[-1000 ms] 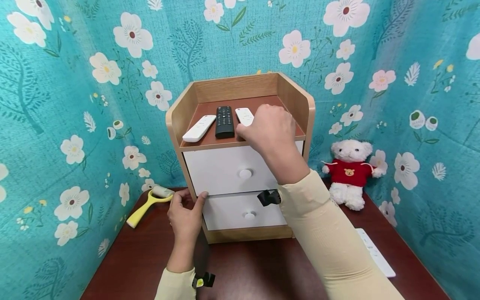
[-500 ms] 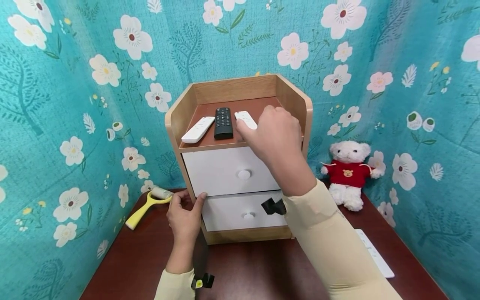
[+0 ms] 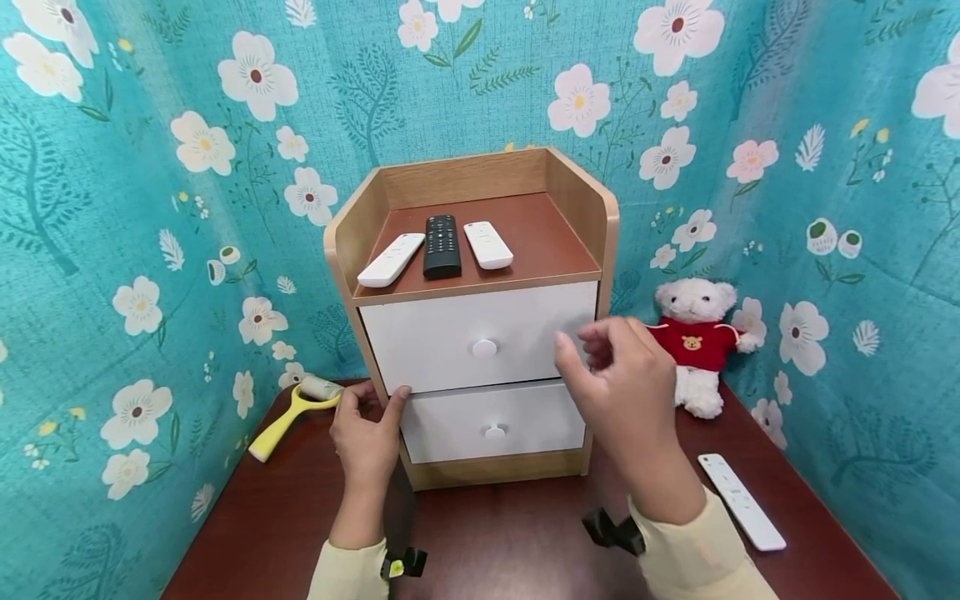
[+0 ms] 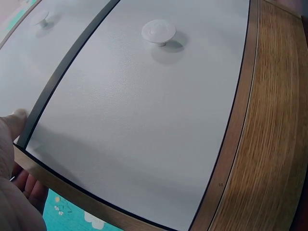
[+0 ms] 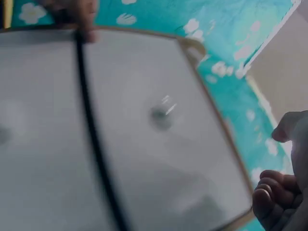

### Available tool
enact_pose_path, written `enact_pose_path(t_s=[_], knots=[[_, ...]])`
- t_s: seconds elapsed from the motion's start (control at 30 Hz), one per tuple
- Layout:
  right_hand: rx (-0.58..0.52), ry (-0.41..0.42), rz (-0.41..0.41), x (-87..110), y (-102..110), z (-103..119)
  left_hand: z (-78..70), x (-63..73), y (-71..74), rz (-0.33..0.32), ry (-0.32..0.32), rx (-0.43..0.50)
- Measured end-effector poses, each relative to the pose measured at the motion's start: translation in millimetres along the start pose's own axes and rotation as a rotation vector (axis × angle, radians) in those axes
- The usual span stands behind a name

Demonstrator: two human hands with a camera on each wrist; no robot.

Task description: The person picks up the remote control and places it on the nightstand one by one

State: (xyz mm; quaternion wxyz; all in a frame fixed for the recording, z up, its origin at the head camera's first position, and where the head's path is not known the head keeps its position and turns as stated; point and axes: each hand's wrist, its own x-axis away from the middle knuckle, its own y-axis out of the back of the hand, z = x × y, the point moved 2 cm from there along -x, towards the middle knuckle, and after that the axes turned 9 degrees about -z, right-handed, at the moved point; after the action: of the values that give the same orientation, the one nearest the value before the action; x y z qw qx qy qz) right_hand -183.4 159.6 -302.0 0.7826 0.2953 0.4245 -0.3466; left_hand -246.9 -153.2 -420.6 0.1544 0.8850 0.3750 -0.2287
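Note:
A small wooden cabinet (image 3: 495, 468) with two white drawers stands on the table, both drawers pushed in. My left hand (image 3: 367, 433) grips its left side panel, thumb on the front edge between the drawers and fingers round the side. On the cabinet's top shelf lie a white remote (image 3: 392, 260), a black remote (image 3: 442, 247) and a second white remote (image 3: 488, 245), side by side. My right hand (image 3: 630, 392) hovers before the right end of the drawers, fingers loosely curled and holding nothing. The upper drawer's round knob (image 3: 484, 348) is to its left.
Another white remote (image 3: 741, 502) lies at the table's right. A white teddy bear (image 3: 693, 342) in a red sweater sits behind my right hand. At the left lies a yellow-handled roller (image 3: 288, 417). Flowered teal cloth (image 3: 450, 108) hangs round the table (image 3: 480, 542).
My right hand has left the right-hand white remote on the shelf and come down and toward me, uncovering that remote. The left hand keeps its hold on the cabinet.

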Motion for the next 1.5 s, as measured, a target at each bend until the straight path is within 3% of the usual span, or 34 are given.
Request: enact_pose_path(t_s=[0.2,0.33,0.57,0.8,1.1,1.5], knots=[[0.056,-0.045,0.027,45.8,12.6,-59.3,0.1,-0.4,0.2,-0.003,0.014,-0.008],[0.152,-0.133,0.039,69.8,25.6,-96.6,-0.9,-0.3,0.3,0.002,0.015,-0.013],[0.358,-0.361,0.098,94.3,54.6,-149.5,-2.6,0.8,-0.2,-0.005,0.006,0.003],[0.529,-0.619,0.300,104.4,88.5,-191.5,-2.4,1.5,-1.1,-0.006,0.008,0.018],[0.651,-0.764,0.474,123.7,119.6,-230.9,-1.9,0.3,-1.8,-0.009,-0.001,0.044],[0.716,-0.857,0.589,158.2,137.7,-260.1,-0.6,0.8,-2.1,-0.012,-0.011,0.061]])
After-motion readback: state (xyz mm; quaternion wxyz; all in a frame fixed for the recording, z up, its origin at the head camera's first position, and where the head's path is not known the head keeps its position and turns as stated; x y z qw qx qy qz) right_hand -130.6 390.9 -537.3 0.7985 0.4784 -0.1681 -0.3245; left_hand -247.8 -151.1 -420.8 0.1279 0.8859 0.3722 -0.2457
